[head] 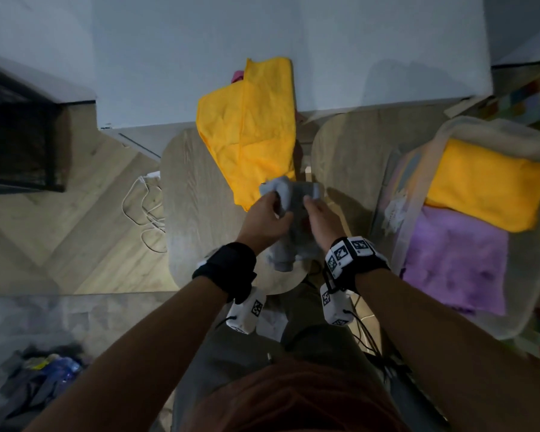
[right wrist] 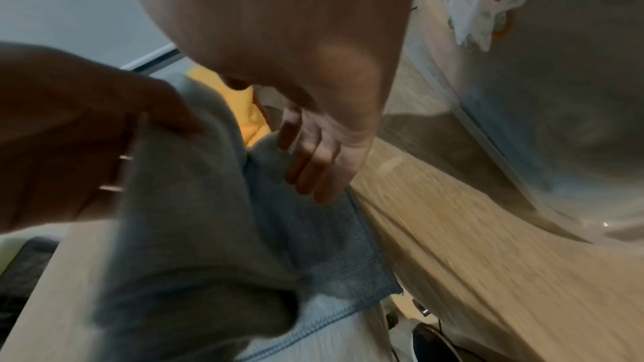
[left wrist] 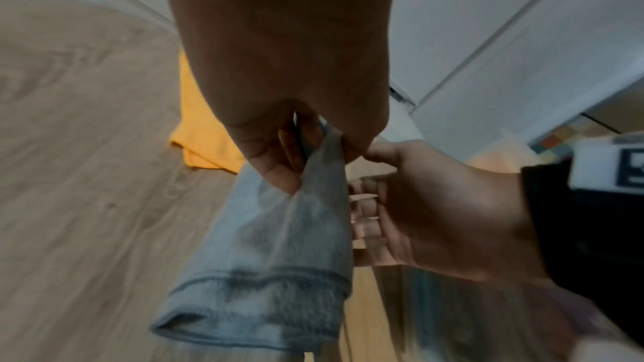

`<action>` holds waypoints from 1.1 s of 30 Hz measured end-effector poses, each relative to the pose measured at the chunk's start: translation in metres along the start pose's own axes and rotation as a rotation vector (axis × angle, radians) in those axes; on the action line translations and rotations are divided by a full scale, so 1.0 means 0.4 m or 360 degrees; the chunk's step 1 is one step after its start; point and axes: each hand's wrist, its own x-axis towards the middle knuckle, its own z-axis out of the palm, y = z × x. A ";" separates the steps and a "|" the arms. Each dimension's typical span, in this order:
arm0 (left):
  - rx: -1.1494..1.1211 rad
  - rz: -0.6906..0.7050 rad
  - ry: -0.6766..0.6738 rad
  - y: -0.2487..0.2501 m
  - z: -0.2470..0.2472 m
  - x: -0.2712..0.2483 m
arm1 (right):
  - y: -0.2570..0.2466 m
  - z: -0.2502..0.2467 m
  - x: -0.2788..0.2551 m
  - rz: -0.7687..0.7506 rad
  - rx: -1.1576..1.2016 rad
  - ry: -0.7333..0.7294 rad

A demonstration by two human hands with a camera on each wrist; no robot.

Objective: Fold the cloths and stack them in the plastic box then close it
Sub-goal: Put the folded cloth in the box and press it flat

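Two rounded wooden bench tops are seen from above, a left bench [head: 197,194] and a right bench [head: 349,157], with a narrow gap between them. A clear plastic box [head: 418,194] is seen at the right, on and beyond the right bench, with its lid off. Inside it a folded purple cloth [head: 455,260] lies flat, and a folded yellow cloth [head: 487,185] lies partly over its far edge. An unfolded yellow cloth [head: 250,129] is spread loosely over the far part of the left bench, its far end rising against the white wall [head: 356,42]; a small pink item [head: 237,76] shows behind it and cannot be identified. A grey cloth [head: 289,232] is held in the air over the near end of the left bench, bunched at the top and hanging down with its stitched hem lowest. Its top is pinched in the grip of the left hand [head: 265,219], thumb against fingers. The right hand [head: 320,216] is just beside it, with its fingers curled on the top edge of the same cloth. White cable [head: 144,210] lies in loops on the wooden floor [head: 85,244] to the left.
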 end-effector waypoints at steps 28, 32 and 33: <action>0.0406 0.0714 -0.0144 0.343 -0.159 0.072 | -0.152 -0.252 -0.158 -0.0673 0.0398 0.0271; 0.0472 0.0783 -0.0253 0.505 -0.208 0.046 | -0.193 -0.348 -0.230 -0.0629 0.0737 0.0434; 0.0511 0.0777 -0.0312 0.543 -0.212 0.039 | -0.196 -0.372 -0.244 -0.0624 0.0845 0.0504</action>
